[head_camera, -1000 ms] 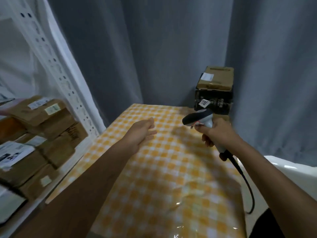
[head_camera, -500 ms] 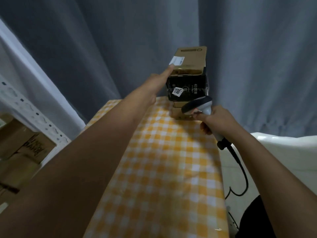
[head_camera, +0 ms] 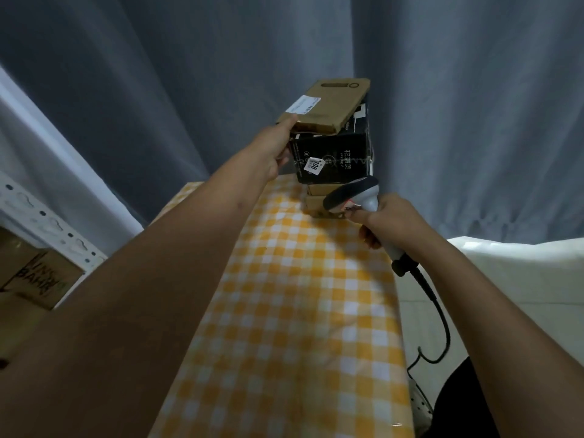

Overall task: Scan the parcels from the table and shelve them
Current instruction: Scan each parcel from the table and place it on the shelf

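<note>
My left hand (head_camera: 274,150) grips the top box's (head_camera: 328,107) near-left corner, far across the bench (head_camera: 300,311). My right hand (head_camera: 387,222) clasps the scanner (head_camera: 354,194), below the stack.

Three boxes (head_camera: 335,153) stood stacked at the far end of the bench (head_camera: 300,311), with a shelf rack (head_camera: 47,222) to its left and a curtain (head_camera: 221,74) behind.

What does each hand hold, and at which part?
Left hand grips the flat brown parcel at its near-left corner. Right hand grips the scanner by its handle.
</note>
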A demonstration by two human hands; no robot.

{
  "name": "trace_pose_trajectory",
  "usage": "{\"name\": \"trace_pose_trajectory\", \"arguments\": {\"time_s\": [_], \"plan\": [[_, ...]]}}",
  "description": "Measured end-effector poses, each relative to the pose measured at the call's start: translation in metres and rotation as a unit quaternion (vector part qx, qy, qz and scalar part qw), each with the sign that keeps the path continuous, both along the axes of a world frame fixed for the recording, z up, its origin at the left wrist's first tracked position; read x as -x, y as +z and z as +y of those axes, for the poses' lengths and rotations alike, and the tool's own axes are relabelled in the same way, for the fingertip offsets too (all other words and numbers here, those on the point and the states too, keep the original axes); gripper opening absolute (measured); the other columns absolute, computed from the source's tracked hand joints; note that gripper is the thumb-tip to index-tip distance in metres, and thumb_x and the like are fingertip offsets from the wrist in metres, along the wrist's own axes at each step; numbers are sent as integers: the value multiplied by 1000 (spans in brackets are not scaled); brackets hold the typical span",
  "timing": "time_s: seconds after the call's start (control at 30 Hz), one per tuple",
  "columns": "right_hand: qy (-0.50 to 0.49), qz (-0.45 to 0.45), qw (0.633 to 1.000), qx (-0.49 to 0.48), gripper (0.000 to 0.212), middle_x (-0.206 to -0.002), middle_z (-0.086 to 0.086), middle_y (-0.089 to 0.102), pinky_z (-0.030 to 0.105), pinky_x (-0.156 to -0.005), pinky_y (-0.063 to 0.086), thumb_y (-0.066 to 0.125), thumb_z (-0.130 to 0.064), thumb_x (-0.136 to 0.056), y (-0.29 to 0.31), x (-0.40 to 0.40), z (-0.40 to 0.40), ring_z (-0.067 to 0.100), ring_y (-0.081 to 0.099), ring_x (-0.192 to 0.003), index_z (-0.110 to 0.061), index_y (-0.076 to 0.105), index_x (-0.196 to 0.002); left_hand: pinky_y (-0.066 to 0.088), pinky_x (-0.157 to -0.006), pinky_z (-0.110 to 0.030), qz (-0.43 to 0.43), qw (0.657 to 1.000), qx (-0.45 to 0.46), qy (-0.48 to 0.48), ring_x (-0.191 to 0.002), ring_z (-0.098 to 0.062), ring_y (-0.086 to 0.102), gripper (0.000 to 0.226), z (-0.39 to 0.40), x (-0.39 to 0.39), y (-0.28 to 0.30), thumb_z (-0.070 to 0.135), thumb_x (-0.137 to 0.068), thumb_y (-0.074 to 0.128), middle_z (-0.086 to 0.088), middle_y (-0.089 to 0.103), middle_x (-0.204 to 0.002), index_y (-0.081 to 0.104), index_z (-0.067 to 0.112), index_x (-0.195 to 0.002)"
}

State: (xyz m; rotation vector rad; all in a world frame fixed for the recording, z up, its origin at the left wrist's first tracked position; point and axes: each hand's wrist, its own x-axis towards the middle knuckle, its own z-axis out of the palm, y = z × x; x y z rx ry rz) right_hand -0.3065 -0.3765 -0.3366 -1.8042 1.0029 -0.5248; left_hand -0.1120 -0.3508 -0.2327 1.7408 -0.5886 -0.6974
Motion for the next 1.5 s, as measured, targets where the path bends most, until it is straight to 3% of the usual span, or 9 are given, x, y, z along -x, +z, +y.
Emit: {"name": "trace_pose_trajectory", "arguments": {"time_s": [0.27,0.43,0.67,0.77,0.87,1.0,1.13,1.33,1.5], "plan": [[19,-17,1000,9,33,-69,13,73,34,-65,58,66,-35,-94,4,-6,12,25,68,-59,-3,68,-83,43,-44,-14,129,968,199,85,-40,-2,52,15,32,-29,6,25,-96,65,7,61,-49,66,14,-86],[53,-22,998,34,34,-66,10,72,38,-66,58,66,-37,-94,8,-9,26,24,68,-58,-4,68,-87,60,-86,-27,157,952,234,120,-92,-12,76,21,114,-55,-21,27,-95,69,-3,79,-96,70,10,-106],[77,3,997,19,38,-54,1,67,24,-54,52,66,-36,-94,5,-21,50,15,63,-48,-8,65,-68,61,-75,-27,211,938,197,193,-98,-16,75,22,208,-68,-104,19,-100,63,-10,77,-110,68,4,-116],[91,-16,996,-2,27,-56,3,67,26,-52,51,66,-30,-94,3,-26,62,14,61,-47,-11,66,-76,60,-75,-28,107,960,136,219,-98,-18,72,11,231,-61,-128,11,-99,62,-11,74,-112,66,9,-109],[99,-21,995,-9,28,-54,3,66,27,-52,50,65,-30,-95,2,-32,71,15,62,-47,-11,66,-75,54,-78,-32,-194,963,63,178,-99,-17,68,15,250,-54,-140,6,-94,64,-1,71,-106,62,18,-103],[103,-5,995,-13,34,-54,5,66,25,-52,48,65,-33,-95,6,-38,78,16,61,-47,-10,65,-71,47,-104,-46,-503,860,-86,22,-135,-35,49,32,266,-52,-163,15,-97,67,-17,42,-155,64,9,-128],[115,4,993,-10,33,-54,4,67,22,-50,47,65,-35,-95,6,-42,83,14,61,-46,-8,66,-76,37,-100,-31,-405,905,-119,54,-142,-40,37,39,274,-41,-171,15,-98,65,-23,23,-162,60,19,-137],[128,10,992,-11,29,-56,4,67,22,-49,48,65,-29,-95,6,-48,84,13,62,-46,-3,68,-82,52,-68,-19,-117,985,-4,125,-89,-3,68,29,272,-42,-156,6,-97,60,2,71,-113,67,16,-123],[144,9,989,-11,30,-52,1,66,19,-48,48,65,-31,-95,7,-51,86,13,63,-45,-5,67,-80,55,-69,-19,177,952,125,215,-85,-12,68,17,261,-51,-156,2,-98,50,3,76,-79,64,10,-92]]}}
